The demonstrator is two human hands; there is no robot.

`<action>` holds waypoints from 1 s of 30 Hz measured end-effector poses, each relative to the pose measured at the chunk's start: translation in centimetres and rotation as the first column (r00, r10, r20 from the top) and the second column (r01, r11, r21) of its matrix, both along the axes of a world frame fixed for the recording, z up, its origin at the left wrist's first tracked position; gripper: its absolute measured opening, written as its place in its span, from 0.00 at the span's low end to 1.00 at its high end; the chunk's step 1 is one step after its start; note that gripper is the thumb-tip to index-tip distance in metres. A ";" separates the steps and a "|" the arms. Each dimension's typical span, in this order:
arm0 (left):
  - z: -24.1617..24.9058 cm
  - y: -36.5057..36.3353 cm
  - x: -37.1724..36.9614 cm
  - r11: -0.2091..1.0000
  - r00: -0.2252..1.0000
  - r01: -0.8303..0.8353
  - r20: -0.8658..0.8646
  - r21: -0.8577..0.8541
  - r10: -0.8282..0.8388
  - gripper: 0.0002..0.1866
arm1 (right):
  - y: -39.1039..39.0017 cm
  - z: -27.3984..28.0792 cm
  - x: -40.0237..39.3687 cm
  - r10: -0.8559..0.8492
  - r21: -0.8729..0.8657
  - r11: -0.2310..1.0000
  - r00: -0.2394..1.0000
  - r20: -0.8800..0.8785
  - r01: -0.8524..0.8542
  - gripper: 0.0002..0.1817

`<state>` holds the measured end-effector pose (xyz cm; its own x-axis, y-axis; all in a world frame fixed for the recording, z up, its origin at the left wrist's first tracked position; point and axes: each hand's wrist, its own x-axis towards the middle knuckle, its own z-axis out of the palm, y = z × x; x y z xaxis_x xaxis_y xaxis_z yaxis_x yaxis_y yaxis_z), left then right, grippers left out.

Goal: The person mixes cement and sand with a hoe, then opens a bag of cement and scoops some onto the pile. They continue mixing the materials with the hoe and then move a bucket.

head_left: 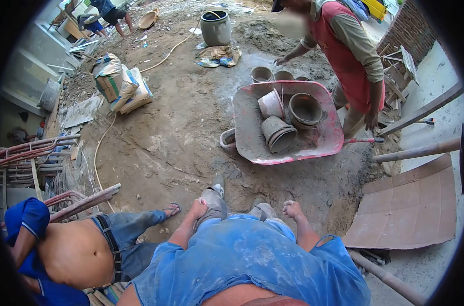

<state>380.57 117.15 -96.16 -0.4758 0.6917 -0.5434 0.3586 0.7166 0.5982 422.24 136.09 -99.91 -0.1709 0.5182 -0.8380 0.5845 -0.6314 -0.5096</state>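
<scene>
My left hand (198,208) hangs beside my left thigh, its fingers curled in; whatever it may hold is too small to make out. On the other side, my right hand (292,209) is also closed near my right leg, its contents hidden. Ahead of me stands a red-rimmed wheelbarrow (247,148) with mortar-stained buckets in it, among them a tilted one (271,104) and an upright one (306,109). Neither hand touches the wheelbarrow. More buckets (262,74) stand on the ground behind it.
A person in red (344,56) stands beside the wheelbarrow. Another person (84,250) is close on my left. Sacks (122,84), a hose (96,158), and a large drum (215,29) lie or stand ahead. Cardboard (405,206) and poles (420,151) are at the right.
</scene>
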 end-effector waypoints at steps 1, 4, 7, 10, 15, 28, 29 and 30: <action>0.1 -0.1 0.2 1.000 1.000 0.010 0.011 -0.013 -0.010 0.05 | 0.1 0.3 -0.1 0.018 0.014 1.000 1.000 0.004 -0.018 0.17; 0.8 0.1 0.4 1.000 1.000 0.006 -0.014 -0.018 -0.006 0.06 | 0.2 0.4 0.3 0.035 0.029 0.999 0.999 0.014 -0.035 0.18; 1.0 0.5 0.4 0.997 0.999 0.032 -0.039 -0.071 -0.034 0.07 | 0.2 0.5 0.4 0.020 0.018 1.000 1.000 0.019 -0.020 0.18; 0.6 0.6 0.3 0.998 0.997 0.061 -0.035 -0.032 -0.062 0.08 | 0.1 0.6 0.8 0.003 0.018 1.000 1.000 0.008 -0.003 0.18; 1.5 1.3 0.5 0.996 0.996 0.077 -0.030 -0.050 -0.079 0.07 | -0.3 0.1 1.4 -0.029 0.032 0.999 0.999 -0.013 0.029 0.18; 1.0 6.8 1.9 0.988 0.990 -0.123 0.083 0.088 0.116 0.06 | -3.6 0.5 9.3 -0.266 0.066 0.961 0.963 -0.039 0.268 0.18; 0.8 7.1 2.0 0.989 0.990 -0.124 0.081 0.083 0.118 0.06 | -4.2 0.2 10.8 -0.296 0.072 0.953 0.955 -0.007 0.296 0.18; 0.7 7.5 2.2 0.992 0.994 -0.094 0.070 0.089 0.088 0.06 | -4.7 -0.2 11.9 -0.326 0.079 0.943 0.945 0.025 0.323 0.18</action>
<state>382.80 124.64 -95.51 -0.5042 0.6955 -0.5119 0.2516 0.6854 0.6833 434.13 131.39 -100.07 0.0472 0.6006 -0.7982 0.3736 -0.7517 -0.5435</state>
